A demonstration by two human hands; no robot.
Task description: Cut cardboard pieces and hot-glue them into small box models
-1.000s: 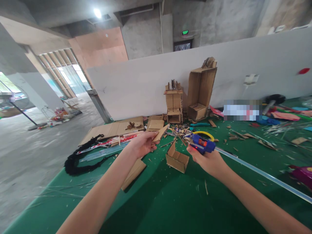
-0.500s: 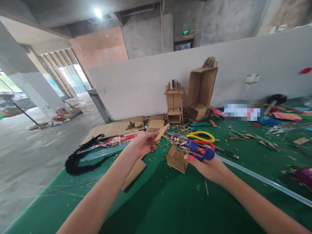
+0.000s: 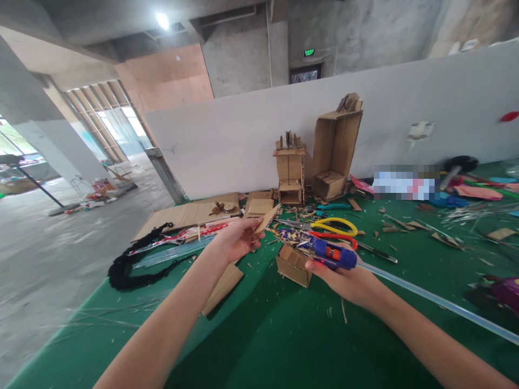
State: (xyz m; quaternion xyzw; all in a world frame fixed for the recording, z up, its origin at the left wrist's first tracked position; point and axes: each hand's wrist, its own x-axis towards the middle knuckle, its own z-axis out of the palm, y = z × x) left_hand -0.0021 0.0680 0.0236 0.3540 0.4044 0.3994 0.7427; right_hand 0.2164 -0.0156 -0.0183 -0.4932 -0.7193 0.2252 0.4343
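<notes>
Gluing step looks in hand: your left hand (image 3: 241, 240) has its fingers pinched on a flat tan cardboard piece (image 3: 267, 218), up off the green bench (image 3: 251, 346). Your right hand (image 3: 346, 278) has its fingers wrapped round a blue, scrap-crusted plastic glue gun (image 3: 333, 254), long translucent glue stick (image 3: 438, 303) out the back. Gun's front end sits right by the piece's edge, can't tell if touching. Next move likely calls for a steady bead there, left fingers clear of the tip

Arms (image 3: 170, 308) fwd — L hand (image 3: 239, 239) pinching — R hand (image 3: 346, 281) gripping.
</notes>
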